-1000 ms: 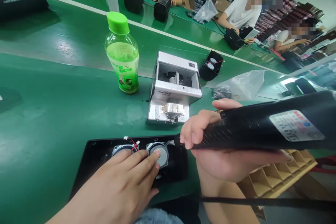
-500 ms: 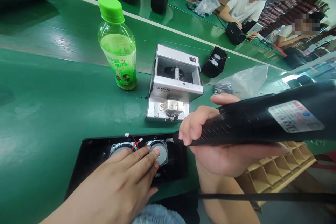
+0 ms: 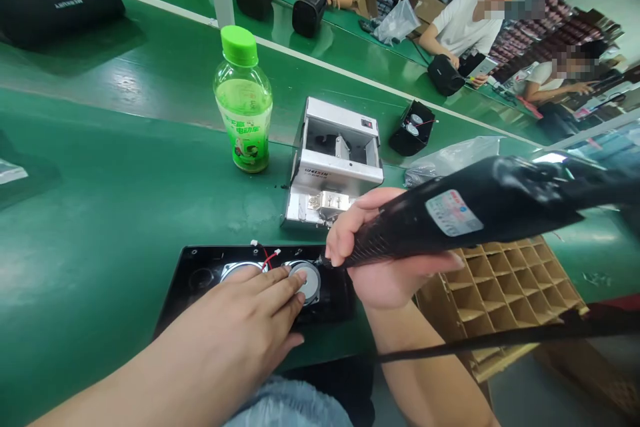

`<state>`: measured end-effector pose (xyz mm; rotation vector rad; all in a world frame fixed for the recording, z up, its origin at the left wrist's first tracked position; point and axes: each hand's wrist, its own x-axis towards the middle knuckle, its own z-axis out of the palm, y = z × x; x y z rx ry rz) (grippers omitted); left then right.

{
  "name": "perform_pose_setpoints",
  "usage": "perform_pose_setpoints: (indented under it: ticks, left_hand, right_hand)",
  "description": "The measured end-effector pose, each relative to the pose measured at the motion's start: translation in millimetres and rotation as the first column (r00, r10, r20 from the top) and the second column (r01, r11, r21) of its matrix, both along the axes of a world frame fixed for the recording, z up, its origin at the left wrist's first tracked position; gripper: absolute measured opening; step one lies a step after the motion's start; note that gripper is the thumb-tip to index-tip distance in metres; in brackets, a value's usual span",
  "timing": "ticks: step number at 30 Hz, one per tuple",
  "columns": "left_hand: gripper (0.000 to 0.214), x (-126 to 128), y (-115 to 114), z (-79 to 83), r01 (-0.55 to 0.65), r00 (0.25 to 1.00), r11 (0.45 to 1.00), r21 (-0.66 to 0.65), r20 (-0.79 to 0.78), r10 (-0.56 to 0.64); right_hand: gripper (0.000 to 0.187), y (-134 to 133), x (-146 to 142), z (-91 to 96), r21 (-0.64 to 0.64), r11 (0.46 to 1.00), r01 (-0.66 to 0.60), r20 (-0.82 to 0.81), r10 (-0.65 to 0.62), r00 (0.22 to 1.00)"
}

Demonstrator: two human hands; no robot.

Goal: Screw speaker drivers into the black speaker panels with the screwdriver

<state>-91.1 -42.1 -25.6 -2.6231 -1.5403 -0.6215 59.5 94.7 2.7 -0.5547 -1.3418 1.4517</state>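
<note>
My right hand [image 3: 373, 247] is wrapped round a black electric screwdriver [image 3: 410, 220] with a white label. Its tip points left and down at the edge of a round speaker driver [image 3: 311, 282]; whether it touches a screw is too small to tell. My left hand [image 3: 255, 310] lies flat, fingers stretched out, over this driver and a second driver [image 3: 235, 269] that it partly covers. Both drivers sit in a black panel [image 3: 200, 280] lying on the green bench. Red and black wires with white plugs [image 3: 273, 256] stick up between the drivers.
Behind the panel stands a silver screw feeder [image 3: 333, 167]. A green-capped bottle [image 3: 245, 113] is left of it, a black speaker box [image 3: 413, 127] right. A cardboard divider box [image 3: 500, 280] stands at right, below the screwdriver's cord [image 3: 460, 345]. Co-workers [image 3: 460, 27] sit across the bench.
The view has shifted, so the bench things appear slightly moved. The screwdriver's rear end shows more fully now. Both hands keep their places at the drivers.
</note>
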Motion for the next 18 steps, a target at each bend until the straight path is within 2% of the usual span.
perform_pose_setpoints:
  ticks: [5,10,15,18]
  left_hand:
    - [0.05,-2,-1,-8.5,0.021,1.0,1.0,-0.008,-0.003,-0.021]
    - [0.04,-3,-4,-14.7,0.032,0.999,0.999,-0.018,-0.021,-0.032]
    - [0.04,-5,-3,-6.0,0.031,0.998,0.999,-0.033,0.053,-0.029]
    - [0.031,-3,6,-1.0,0.023,0.995,0.994,-0.107,0.095,-0.013]
  right_hand:
    - [0.072,-6,-7,-13.6,0.091,0.996,0.002,-0.075,0.005,0.997]
    - [0.067,-9,-5,-15.7,0.148,0.987,0.068,-0.085,-0.056,0.995]
    - [0.065,-14,-6,-19.7,0.181,0.971,0.156,-0.092,-0.141,0.986]
    - [0.065,-14,-2,-10.5,0.151,0.969,0.195,-0.101,-0.181,0.978]
